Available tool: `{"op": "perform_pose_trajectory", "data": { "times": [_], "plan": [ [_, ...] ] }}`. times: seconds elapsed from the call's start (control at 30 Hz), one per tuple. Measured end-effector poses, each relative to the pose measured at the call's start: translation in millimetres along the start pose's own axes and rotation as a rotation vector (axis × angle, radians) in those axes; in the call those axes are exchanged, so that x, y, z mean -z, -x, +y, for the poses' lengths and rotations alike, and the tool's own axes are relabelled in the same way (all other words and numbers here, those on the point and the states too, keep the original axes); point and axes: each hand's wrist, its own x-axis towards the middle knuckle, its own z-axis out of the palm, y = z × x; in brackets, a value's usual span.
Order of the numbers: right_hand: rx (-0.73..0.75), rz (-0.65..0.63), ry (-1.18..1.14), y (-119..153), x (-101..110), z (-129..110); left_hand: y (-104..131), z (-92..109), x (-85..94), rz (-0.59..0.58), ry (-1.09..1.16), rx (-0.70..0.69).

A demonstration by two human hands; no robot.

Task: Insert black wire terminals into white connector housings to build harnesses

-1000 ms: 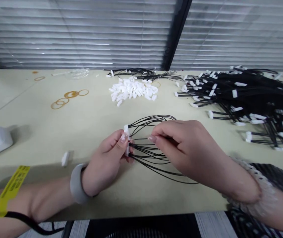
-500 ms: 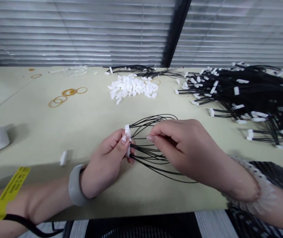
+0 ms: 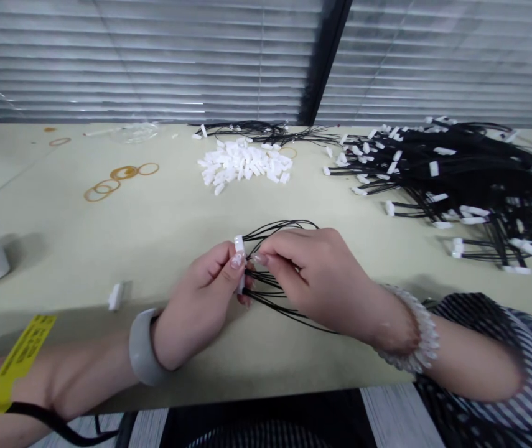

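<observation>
Left-hand fingers (image 3: pixel 229 272) grip a white connector (image 3: pixel 239 243) while right-hand fingers (image 3: pixel 280 269) pinch one of its black wires (image 3: pixel 262 275) close by.

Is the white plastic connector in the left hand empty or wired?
Not empty: thin black wires leave the white plastic connector toward the right hand. Whether it is full, I cannot tell.

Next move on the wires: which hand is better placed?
Likely the right hand: its fingers pinch at the black wires, close to the white connector. The left hand is occupied gripping that connector.
</observation>
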Motion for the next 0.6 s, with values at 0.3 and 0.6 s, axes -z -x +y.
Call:
{"op": "perform_pose_trajectory", "data": {
  "times": [0.3,0.6],
  "plan": [
    [0.122,-0.136,0.172,13.7,40.1,-7.0,-2.9,-3.0,1.9,0.121,0.247,0.030],
    [-0.076,-0.420,0.038,6.9,22.1,2.1,-1.8,-2.2,2.0,0.146,0.256,0.050]
  ]
}}
